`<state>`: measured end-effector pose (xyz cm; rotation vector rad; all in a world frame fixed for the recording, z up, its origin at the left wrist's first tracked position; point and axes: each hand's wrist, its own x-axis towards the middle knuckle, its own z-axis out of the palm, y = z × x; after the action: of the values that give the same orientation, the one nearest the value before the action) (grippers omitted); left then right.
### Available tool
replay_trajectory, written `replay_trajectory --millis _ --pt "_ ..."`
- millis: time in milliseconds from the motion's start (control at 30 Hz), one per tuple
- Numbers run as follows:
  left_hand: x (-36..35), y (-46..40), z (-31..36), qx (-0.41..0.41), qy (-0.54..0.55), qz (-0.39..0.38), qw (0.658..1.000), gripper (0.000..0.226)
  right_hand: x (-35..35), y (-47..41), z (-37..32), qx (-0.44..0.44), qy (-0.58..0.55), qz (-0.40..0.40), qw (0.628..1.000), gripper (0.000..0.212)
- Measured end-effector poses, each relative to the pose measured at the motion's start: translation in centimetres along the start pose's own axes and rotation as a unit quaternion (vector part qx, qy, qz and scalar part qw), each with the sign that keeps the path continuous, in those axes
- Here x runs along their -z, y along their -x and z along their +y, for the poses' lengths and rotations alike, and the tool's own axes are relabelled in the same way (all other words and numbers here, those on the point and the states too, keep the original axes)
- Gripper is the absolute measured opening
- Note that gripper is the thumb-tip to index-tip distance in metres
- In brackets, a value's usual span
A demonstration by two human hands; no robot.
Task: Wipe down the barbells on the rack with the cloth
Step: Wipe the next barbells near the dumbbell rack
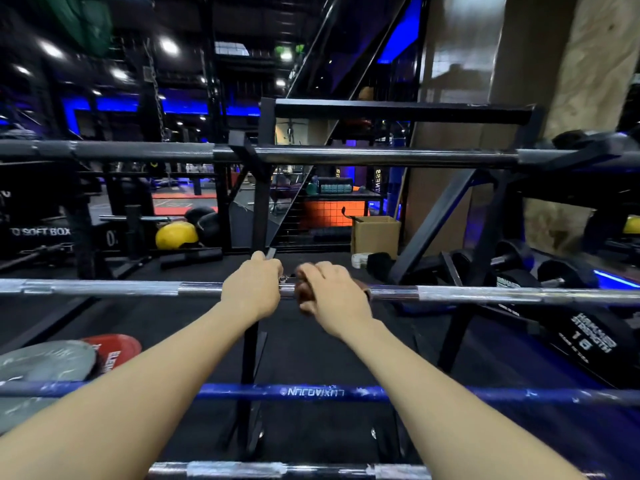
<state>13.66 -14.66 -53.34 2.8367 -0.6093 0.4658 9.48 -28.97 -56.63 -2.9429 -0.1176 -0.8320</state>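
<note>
1. Barbells lie level across the rack, stacked from near to far. The nearest is a silver bar [277, 471] at the bottom edge of the view, only partly in frame.
2. Next is a blue bar [311, 391] with white lettering; both forearms pass over it.
3. The chrome barbell [485, 295] sits at the middle level, with both hands on its centre section.
4. The left hand [251, 289] curls its fingers over this bar, just beside the rack's black centre upright [258, 220].
5. The right hand [332, 296] is wrapped round the same bar, close to the left hand, gripping a dark reddish-brown cloth [304, 294] against the metal. Only a small part of the cloth shows at the fingers.
6. A grey plate [41, 365] and a red plate [114, 348] lie on the floor at lower left.
7. Black dumbbells [561, 275] rest on a rack to the right.
8. The dark top barbell [346, 155] crosses at the upper level.
9. Beyond it are a yellow ball [176, 235], a cardboard box [375, 235] and a black box marked "SOFT BOX" [38, 233].
</note>
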Motion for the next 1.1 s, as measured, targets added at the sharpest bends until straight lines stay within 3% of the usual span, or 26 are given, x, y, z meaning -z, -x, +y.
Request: replay_trajectory --millis 167,500,667,867,1033,1100 --pt "-0.2 0.1 0.7 0.002 0.015 0.016 1.000 0.031 0.2 -0.2 0.4 0.023 0.041 -0.021 0.999 0.063" --pt "-2.4 -0.5 9.7 -0.102 0.042 0.041 0.993 0.036 4.8 5.8 13.3 -0.183 0.044 -0.057 0.981 0.055" --pt "-4.1 -0.8 14.4 -0.161 0.047 0.044 0.985 0.037 5.8 6.6 15.4 -0.263 0.090 0.001 0.961 0.042" --pt "-5.5 -1.9 17.6 -0.183 -0.036 0.043 0.982 0.037 4.1 7.4 15.0 -0.160 0.144 0.108 0.971 0.030" --pt "-5.4 -2.5 17.7 -0.170 -0.029 0.034 0.984 0.032 6.1 3.4 16.6 -0.209 0.152 -0.030 0.966 0.036" --pt "-5.2 -2.3 17.9 -0.167 -0.025 0.026 0.985 0.032 6.1 2.5 16.5 -0.223 0.156 -0.047 0.961 0.035"
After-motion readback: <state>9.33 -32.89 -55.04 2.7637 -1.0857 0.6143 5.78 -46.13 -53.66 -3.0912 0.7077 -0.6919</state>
